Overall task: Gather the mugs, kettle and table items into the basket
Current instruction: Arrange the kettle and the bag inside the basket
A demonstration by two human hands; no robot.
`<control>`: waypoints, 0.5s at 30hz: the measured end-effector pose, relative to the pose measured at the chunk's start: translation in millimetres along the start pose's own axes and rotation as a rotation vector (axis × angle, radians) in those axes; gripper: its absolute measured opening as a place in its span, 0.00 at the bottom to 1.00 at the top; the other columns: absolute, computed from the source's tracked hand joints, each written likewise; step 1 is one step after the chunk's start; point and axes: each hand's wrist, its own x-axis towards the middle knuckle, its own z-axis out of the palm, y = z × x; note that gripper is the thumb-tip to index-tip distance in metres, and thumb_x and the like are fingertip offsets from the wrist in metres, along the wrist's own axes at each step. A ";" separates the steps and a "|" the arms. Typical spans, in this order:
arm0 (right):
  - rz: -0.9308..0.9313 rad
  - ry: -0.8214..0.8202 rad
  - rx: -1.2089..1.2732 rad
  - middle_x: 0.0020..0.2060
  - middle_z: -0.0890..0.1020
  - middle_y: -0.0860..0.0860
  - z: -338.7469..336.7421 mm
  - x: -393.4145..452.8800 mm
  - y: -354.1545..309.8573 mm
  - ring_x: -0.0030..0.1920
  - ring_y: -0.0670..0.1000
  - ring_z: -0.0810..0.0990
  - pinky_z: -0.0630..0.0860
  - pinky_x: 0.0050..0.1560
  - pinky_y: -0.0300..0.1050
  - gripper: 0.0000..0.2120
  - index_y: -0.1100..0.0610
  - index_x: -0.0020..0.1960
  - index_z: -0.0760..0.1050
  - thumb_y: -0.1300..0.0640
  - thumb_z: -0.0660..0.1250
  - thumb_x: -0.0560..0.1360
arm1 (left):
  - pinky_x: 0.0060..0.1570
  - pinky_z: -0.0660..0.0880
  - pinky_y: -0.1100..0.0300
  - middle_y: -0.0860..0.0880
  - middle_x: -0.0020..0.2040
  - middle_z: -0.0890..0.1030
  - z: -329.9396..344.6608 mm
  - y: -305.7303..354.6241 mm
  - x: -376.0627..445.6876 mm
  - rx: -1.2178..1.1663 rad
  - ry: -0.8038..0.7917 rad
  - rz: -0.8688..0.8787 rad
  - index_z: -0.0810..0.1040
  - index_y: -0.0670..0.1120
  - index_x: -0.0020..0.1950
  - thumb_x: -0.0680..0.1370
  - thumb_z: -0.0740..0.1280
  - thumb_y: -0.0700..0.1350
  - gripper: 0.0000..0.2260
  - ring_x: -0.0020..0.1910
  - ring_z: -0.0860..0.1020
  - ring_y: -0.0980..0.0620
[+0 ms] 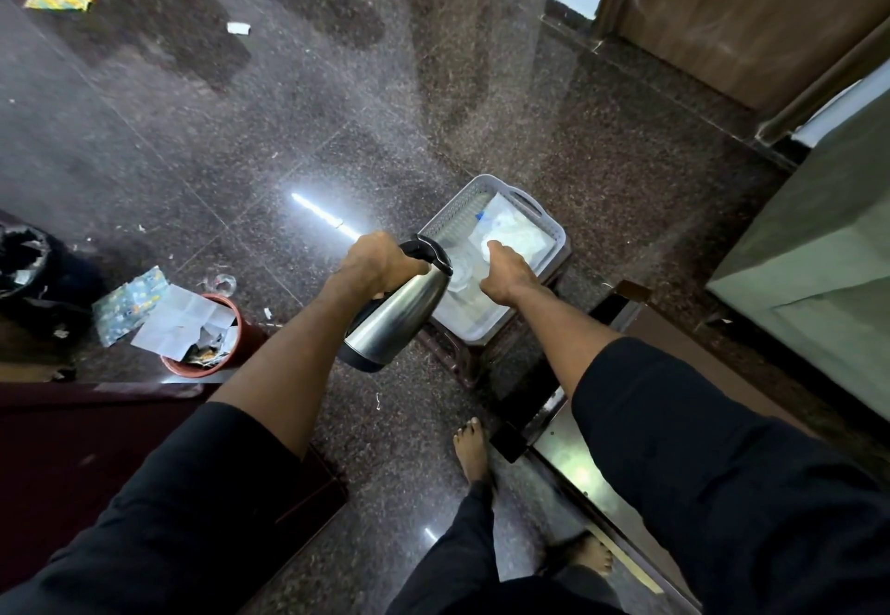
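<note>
Black sleeves framed the view; left hand (pixel 373 260) clamped on kettle (pixel 392 313) handle, kettle tilted just left of basket (pixel 539 224) rim; right hand (pixel 501 272) inside basket among pale wrapped items, grip unclear, cannot tell; advise clearing a gap first, then lowering kettle upright, base down.

The kettle (pixel 392 316) is brushed steel with a black lid, handle and base, held tilted in mid-air at the basket's (pixel 554 229) near-left corner, its lid end over the rim and its base hanging out past it. The basket is pale grey plastic with slotted walls and a cut-out handle at its far end; it stands on a dark stool. Inside the basket lie pale, crumpled wrappers or bags and something glassy (too blurred to tell apart).
</note>
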 end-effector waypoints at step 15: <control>0.001 -0.010 -0.004 0.69 0.74 0.59 -1.2 1.2 -5.3 0.70 0.61 0.74 0.76 0.68 0.57 0.27 0.59 0.75 0.64 0.63 0.67 0.78 | 0.38 0.74 0.57 0.42 0.42 0.82 -7.9 -0.4 -1.9 -0.016 -0.008 -0.010 0.82 0.41 0.51 0.71 0.75 0.65 0.27 0.43 0.84 0.40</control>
